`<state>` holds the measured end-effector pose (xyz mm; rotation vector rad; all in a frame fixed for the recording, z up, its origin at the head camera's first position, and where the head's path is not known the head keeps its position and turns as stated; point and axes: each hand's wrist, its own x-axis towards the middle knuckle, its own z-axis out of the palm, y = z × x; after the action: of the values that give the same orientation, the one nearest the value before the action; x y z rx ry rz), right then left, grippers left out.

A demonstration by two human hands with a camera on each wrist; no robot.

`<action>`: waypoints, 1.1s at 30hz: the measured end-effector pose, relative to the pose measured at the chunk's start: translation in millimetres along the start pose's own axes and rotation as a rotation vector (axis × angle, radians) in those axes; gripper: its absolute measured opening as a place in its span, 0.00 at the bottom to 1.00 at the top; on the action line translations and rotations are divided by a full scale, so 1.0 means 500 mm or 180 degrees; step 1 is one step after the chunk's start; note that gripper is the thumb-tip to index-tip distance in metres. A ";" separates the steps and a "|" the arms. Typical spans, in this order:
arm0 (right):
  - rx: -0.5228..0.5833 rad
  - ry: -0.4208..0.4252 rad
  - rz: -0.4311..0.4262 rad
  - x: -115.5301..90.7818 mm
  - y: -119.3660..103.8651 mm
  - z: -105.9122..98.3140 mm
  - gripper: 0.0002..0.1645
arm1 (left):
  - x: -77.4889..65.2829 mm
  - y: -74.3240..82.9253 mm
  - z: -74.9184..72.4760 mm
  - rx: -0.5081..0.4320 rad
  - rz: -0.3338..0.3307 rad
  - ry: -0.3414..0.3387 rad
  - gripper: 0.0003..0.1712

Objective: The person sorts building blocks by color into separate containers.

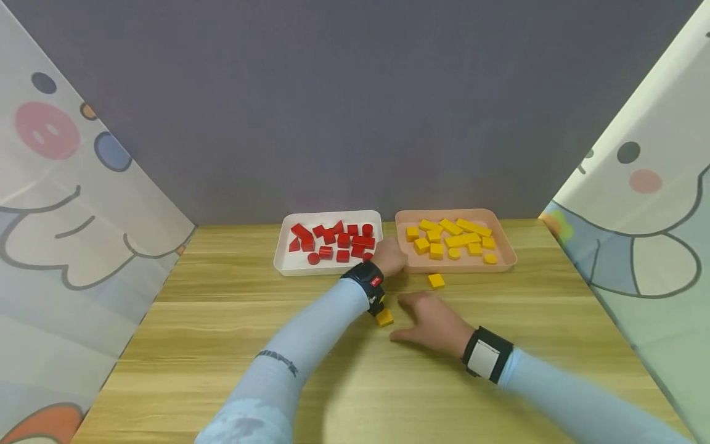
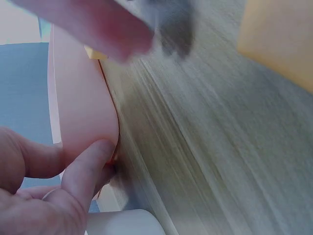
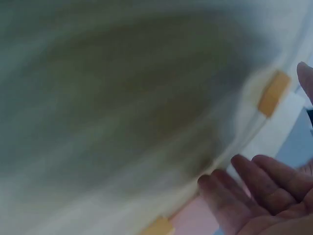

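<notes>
My left hand (image 1: 390, 256) grips the near left corner of a peach tray (image 1: 457, 269) that holds several yellow blocks. In the left wrist view, thumb and fingers (image 2: 90, 164) pinch the tray's wall. My right hand (image 1: 437, 324) hovers over the table with its fingers spread and nothing between them. A yellow block (image 1: 384, 317) lies just left of those fingertips, partly under my left wrist. Another yellow block (image 1: 436, 281) sits on the wood just in front of the peach tray; the right wrist view shows both loose blocks, one at the bottom edge.
A white tray (image 1: 283, 262) with several red blocks stands left of the peach one, close beside it. Behind both trays rises a grey wall (image 1: 355, 123). Cartoon-printed panels (image 1: 66, 203) flank the wooden table (image 1: 222, 333) on either side.
</notes>
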<state>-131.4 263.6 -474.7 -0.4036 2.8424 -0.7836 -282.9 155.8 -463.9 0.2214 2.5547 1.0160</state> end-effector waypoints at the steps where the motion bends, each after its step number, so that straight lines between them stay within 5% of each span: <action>1: -0.0049 -0.0002 0.0011 0.001 -0.001 0.008 0.45 | 0.001 0.001 -0.001 0.0000 -0.0035 -0.0024 0.14; 7: -0.0205 0.0010 -0.0030 0.014 -0.018 0.030 0.48 | 0.012 -0.006 0.001 0.0105 0.0003 -0.0039 0.11; 18: -0.0444 -0.0039 -0.0243 0.033 -0.031 0.039 0.39 | -0.006 0.005 -0.011 0.0112 0.0034 -0.0027 0.10; 25: -0.0397 -0.0026 -0.0432 0.020 -0.023 0.036 0.23 | -0.008 0.007 -0.012 -0.0006 -0.0063 -0.0081 0.11; 33: -0.0374 -0.0085 -0.0441 -0.008 -0.012 0.028 0.23 | -0.012 0.010 -0.012 -0.0043 -0.0210 -0.0155 0.14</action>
<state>-123.0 253.2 -482.9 -0.6285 2.8687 -0.6304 -279.9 153.8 -454.8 0.1552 2.4938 0.9909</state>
